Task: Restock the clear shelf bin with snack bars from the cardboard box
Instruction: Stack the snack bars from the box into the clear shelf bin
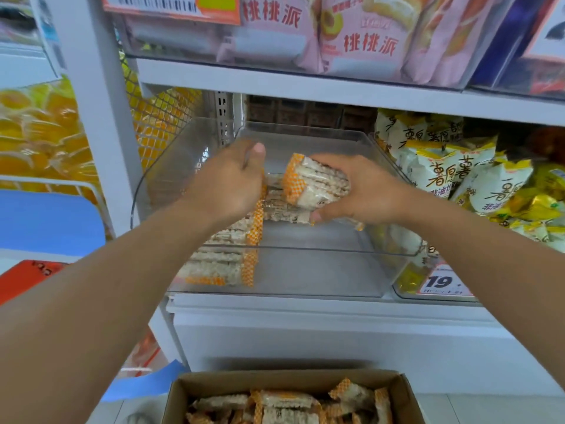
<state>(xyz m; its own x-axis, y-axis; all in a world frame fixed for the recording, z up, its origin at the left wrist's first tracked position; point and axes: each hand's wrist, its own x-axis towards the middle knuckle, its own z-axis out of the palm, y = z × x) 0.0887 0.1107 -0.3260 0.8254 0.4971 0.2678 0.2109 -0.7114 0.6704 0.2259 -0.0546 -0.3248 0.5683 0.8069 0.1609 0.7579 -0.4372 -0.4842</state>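
While your right hand (363,191) grips a small stack of pale rice snack bars in clear wrappers with orange checkered ends (315,182) near the middle of the head view, your left hand (226,182) reaches into the clear plastic shelf bin (305,270) with its fingers curled downward; whether they pinch a bar or only steady the row you cannot tell, since the back of the hand hides them. A row of the same bars (226,258) already lies along the bin's left side, running toward the front wall, and a few more lie flat just under your right hand. To do this step well, lower the handful until it rests on the bin floor beside that row, orange ends lined up the same way, and let go only once the stack is supported so it does not fan out. The right half of the bin floor is bare, so there is room. At the bottom of the frame the brown cardboard box (183,393) holds many more bars. For writing, the pink packets (360,41) at the top read 桃桃派, the yellow and white bags (446,169) on the right carry 薯愿, and the price tag (440,283) at lower right shows 19.
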